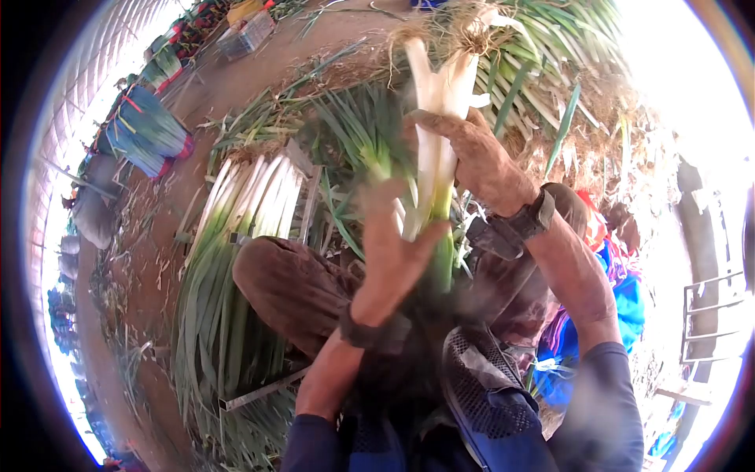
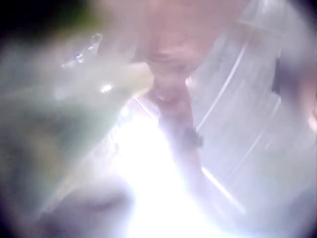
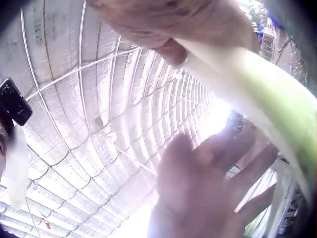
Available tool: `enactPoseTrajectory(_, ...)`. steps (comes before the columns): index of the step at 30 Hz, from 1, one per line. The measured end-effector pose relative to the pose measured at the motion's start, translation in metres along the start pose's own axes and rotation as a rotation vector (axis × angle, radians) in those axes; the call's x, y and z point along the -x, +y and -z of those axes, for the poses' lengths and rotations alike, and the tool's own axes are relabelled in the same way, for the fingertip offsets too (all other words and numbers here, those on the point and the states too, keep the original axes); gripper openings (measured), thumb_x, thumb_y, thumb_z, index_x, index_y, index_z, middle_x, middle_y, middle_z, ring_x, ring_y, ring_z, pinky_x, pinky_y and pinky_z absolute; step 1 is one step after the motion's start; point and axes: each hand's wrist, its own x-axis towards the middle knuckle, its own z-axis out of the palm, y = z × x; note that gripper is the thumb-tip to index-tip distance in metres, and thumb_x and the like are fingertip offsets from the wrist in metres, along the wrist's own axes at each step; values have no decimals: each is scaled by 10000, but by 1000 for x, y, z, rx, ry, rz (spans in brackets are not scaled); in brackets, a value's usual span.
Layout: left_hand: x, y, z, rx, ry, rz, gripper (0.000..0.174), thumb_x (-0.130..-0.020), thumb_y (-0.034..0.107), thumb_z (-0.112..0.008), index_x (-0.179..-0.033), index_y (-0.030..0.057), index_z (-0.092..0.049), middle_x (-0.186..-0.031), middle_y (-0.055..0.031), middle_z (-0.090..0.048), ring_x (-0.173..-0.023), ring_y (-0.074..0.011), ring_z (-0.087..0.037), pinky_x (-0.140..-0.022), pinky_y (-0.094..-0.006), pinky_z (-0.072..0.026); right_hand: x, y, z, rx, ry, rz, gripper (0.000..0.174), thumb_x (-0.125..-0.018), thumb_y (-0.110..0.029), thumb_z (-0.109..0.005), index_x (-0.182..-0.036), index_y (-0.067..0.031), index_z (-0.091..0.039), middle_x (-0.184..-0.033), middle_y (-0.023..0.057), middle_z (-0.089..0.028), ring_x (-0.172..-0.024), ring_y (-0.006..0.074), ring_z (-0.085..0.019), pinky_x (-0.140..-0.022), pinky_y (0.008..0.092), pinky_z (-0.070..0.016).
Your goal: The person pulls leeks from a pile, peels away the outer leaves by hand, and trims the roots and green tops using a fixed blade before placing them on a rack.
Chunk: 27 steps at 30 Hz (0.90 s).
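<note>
My right hand [image 1: 489,164] grips a pair of thick green onions [image 1: 435,177] round their white stalks, roots pointing up and away from me. Lower down, their green part hangs between my knees. In the right wrist view the thumb and fingers wrap the pale stalk [image 3: 237,69]. My left hand [image 1: 387,263] is beside the lower stalks, blurred, with thumb and fingers spread and nothing held. The right wrist view also shows that spread left hand [image 3: 203,188] below the stalk. The left wrist view is mostly haze and glare.
A row of cleaned green onions [image 1: 236,236] lies on a metal frame [image 1: 263,389] at my left. Uncleaned green onions [image 1: 550,55] with straw-like roots are heaped at the far right. Tied bundles [image 1: 145,130] stand farther left. Loose leaves litter the soil.
</note>
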Motion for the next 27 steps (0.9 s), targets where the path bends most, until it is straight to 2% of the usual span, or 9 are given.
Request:
enactPoseTrajectory(1,1,5,-6,-10,7,5,535,-813,191,-791,-1217,-9,-503,-1202,-167,-551,-932,-292,-625,-812,-349,-526,6,6,-2,-11,-8,1,281,-907,-194,-705,-1085,22,-669,-919,94,-700,-709,167,-652,-608,281,-561)
enactPoseTrajectory(3,2,14,-21,-269,-35,92,537,-805,155,-790,-1215,-4,-482,-1263,-174,-524,-894,-280,-666,-662,-392,-572,5,-18,-29,-74,359,-642,294,-941,-211,-652,-1069,53,-666,-912,111,-698,-673,172,-650,-608,281,-563)
enactPoseTrajectory(9,-2,-6,-6,46,-53,174,208,-920,55,-653,-1082,-31,-554,-866,-106,-668,-771,-180,-685,-627,-305,-541,18,25,3,-179,-230,80,323,-924,-166,-680,-1183,24,-644,-1193,184,-677,-891,209,-707,-755,315,-584)
enactPoseTrajectory(11,-6,-2,6,388,-182,384,192,-935,53,-649,-1087,-38,-577,-899,-75,-670,-803,-128,-668,-661,-271,-524,18,-7,6,-502,27,-805,390,-918,-255,-702,-1201,6,-645,-1259,165,-650,-1083,182,-650,-962,329,-500)
enactPoseTrajectory(15,-9,-2,11,567,-281,459,149,-958,79,-626,-1049,-38,-610,-875,-34,-664,-802,-84,-623,-707,-233,-491,30,8,14,-338,77,-859,431,-851,-322,-776,-1154,-28,-692,-1134,68,-667,-1125,146,-556,-1057,341,-378)
enactPoseTrajectory(20,-9,-11,1,664,-226,461,141,-963,92,-620,-1046,-21,-628,-872,-13,-647,-778,-68,-571,-689,-221,-458,32,11,18,-363,74,-853,394,-860,-287,-766,-1144,-21,-704,-1195,91,-635,-1095,175,-570,-994,336,-447)
enactPoseTrajectory(25,-19,-20,3,414,-283,452,191,-959,114,-637,-1100,-15,-632,-899,-16,-657,-795,-72,-569,-716,-213,-457,27,0,18,-315,-206,-479,351,-988,-193,-568,-1274,4,-616,-1344,139,-600,-1247,238,-566,-1050,338,-459)
enactPoseTrajectory(26,-21,-22,2,456,-273,466,216,-957,128,-645,-1117,-17,-632,-913,-19,-660,-812,-75,-573,-727,-213,-460,17,-10,22,483,-396,-385,326,-1007,-116,-487,-1298,-58,-623,-1319,120,-627,-1223,249,-592,-1037,350,-478)
enactPoseTrajectory(27,-20,-23,0,499,-263,481,242,-954,141,-654,-1135,-18,-633,-926,-22,-663,-829,-78,-578,-738,-212,-464,14,-10,23,483,-395,-388,326,-1007,-116,-487,-1298,-58,-623,-1319,120,-627,-1223,249,-592,-1037,350,-478)
